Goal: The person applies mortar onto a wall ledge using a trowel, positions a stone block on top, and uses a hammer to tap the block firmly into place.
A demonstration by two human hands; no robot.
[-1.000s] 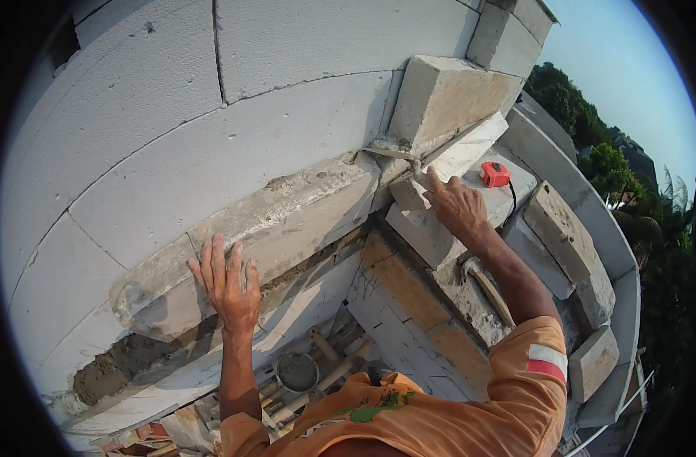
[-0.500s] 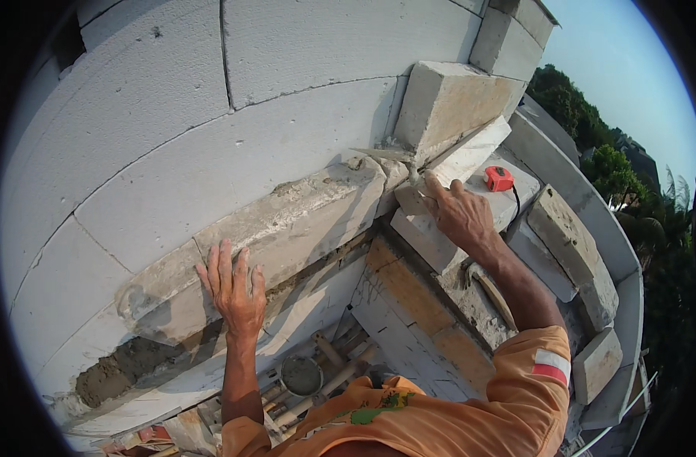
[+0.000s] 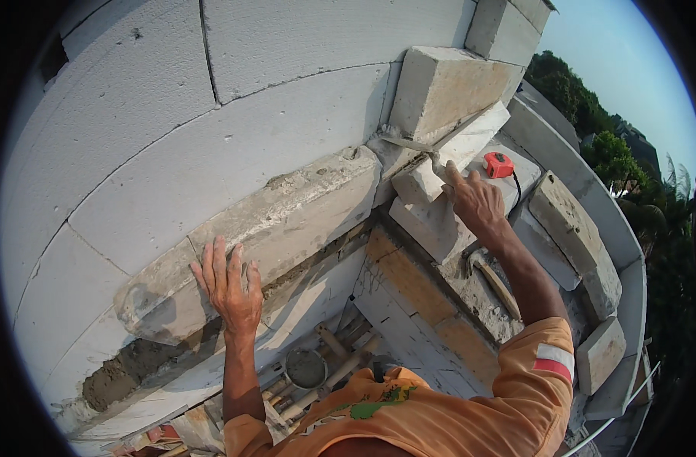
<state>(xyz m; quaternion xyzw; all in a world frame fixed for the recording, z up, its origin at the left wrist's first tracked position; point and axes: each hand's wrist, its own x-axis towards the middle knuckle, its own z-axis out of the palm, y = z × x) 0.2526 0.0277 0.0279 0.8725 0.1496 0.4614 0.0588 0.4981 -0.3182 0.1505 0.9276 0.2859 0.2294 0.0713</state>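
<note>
My right hand (image 3: 479, 204) is closed round the handle of a trowel (image 3: 410, 143). The trowel's thin blade points left, at the joint between the long block's far end and the stacked blocks in the corner. My left hand (image 3: 232, 289) rests with fingers spread on the near part of the long, mortar-smeared block (image 3: 310, 209), which lies against the white block wall (image 3: 302, 114). Wet mortar (image 3: 116, 377) shows in the bed under the block's near end. A red tape measure (image 3: 499, 165) sits on a block just beyond my right hand.
Below me, a bucket of mortar (image 3: 305, 369) stands among poles. A tool with a wooden handle (image 3: 496, 286) lies on the ledge under my right forearm. Loose blocks (image 3: 565, 221) line the right side, inside a curved low wall (image 3: 599, 190). Trees stand beyond.
My right hand has drawn the trowel a little to the right and upward, and its blade now shows more plainly. My left hand stays on the block. The view has shifted slightly.
</note>
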